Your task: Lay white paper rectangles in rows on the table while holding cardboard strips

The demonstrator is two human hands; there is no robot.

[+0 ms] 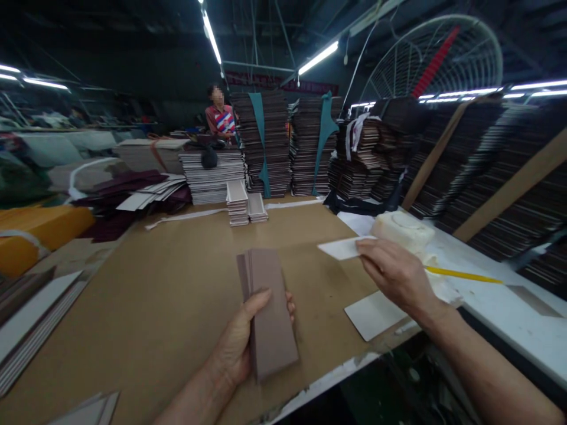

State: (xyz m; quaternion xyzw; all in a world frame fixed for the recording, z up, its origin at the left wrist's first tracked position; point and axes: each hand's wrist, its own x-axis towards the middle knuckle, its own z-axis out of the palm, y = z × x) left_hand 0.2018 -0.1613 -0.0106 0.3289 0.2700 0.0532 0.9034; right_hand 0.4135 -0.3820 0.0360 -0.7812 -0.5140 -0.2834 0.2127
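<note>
My left hand grips a small stack of long grey-brown card strips, held upright over the brown work table. My right hand is raised to the right and pinches a single white card strip by its end. Just behind that hand sits a round white container with a yellow stick lying beside it. A white card sheet lies flat on the table below my right wrist.
Tall stacks of dark card line the back and right side. Small white trays stand mid-table. A person in a striped shirt works behind them. Grey boards lie at the left edge, and a large fan stands at the upper right.
</note>
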